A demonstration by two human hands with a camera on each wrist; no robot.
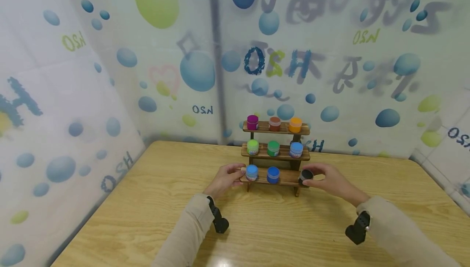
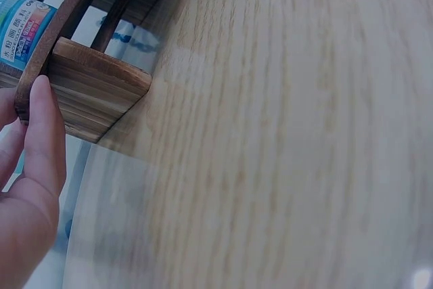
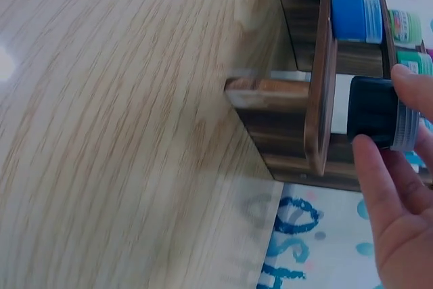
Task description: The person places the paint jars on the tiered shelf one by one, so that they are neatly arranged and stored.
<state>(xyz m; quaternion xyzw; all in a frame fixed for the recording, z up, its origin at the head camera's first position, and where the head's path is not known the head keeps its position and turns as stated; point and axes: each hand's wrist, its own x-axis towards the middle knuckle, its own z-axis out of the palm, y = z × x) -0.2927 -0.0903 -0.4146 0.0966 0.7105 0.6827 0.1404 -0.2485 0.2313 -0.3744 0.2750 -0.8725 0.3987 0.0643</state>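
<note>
A three-tier wooden display rack [image 1: 286,176] stands on the table, with small paint jars on every tier. My left hand [image 1: 226,179] pinches the left end of its bottom shelf [image 2: 35,65], close to a light blue paint jar [image 1: 251,173]. At the shelf's right end, my right hand [image 1: 328,181] holds a black paint jar [image 3: 372,113] between thumb and fingers. A narrow gap shows between this jar's base and the shelf in the right wrist view. A dark blue paint jar [image 1: 273,175] sits mid-shelf.
The middle tier bears a lime jar [image 1: 253,147], a green jar [image 1: 273,148] and a blue jar [image 1: 296,150]. Above them are a purple jar [image 1: 252,122], a brown jar [image 1: 274,124] and an orange jar [image 1: 295,125]. A patterned curtain [image 1: 176,124] hangs behind the wooden table [image 1: 264,234].
</note>
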